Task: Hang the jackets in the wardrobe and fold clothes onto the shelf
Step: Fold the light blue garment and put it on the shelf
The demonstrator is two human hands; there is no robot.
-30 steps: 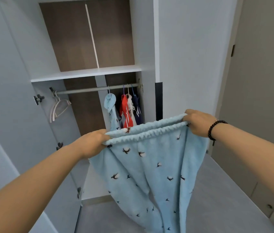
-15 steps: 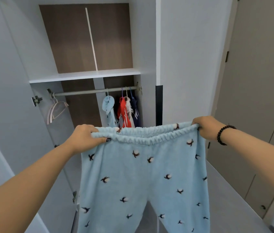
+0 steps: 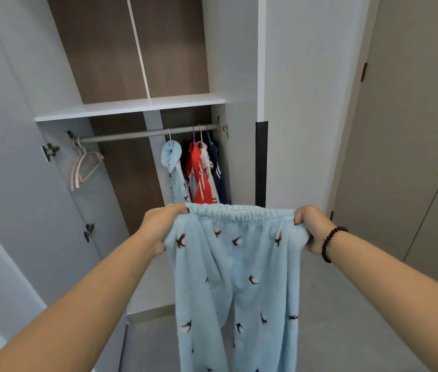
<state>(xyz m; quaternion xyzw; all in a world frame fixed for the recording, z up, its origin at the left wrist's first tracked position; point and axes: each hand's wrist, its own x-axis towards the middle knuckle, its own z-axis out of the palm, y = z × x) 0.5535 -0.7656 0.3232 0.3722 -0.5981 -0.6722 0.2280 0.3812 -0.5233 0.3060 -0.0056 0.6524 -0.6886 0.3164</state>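
Note:
Light blue fleece trousers [image 3: 239, 277] with a small bird print hang in front of me, legs down. My left hand [image 3: 161, 226] grips the left end of the elastic waistband and my right hand [image 3: 311, 229], with a dark bead bracelet on the wrist, grips the right end. Behind them the wardrobe stands open. Its white shelf [image 3: 132, 106] lies above a metal rail [image 3: 137, 135]. On the rail's right part hang a light blue jacket [image 3: 173, 167], a red jacket [image 3: 199, 175], a pale one and a navy one [image 3: 219, 173].
Pink bare hangers [image 3: 83, 167] hang at the rail's left end. The open grey wardrobe door [image 3: 5, 157] stands on my left with its hinges showing. A beige door [image 3: 400, 130] is at the right. Grey floor [image 3: 346, 318] lies below.
The trousers have been pulled out flat by the waistband and hang straight. My hands have drawn closer together and the view has tilted down a little.

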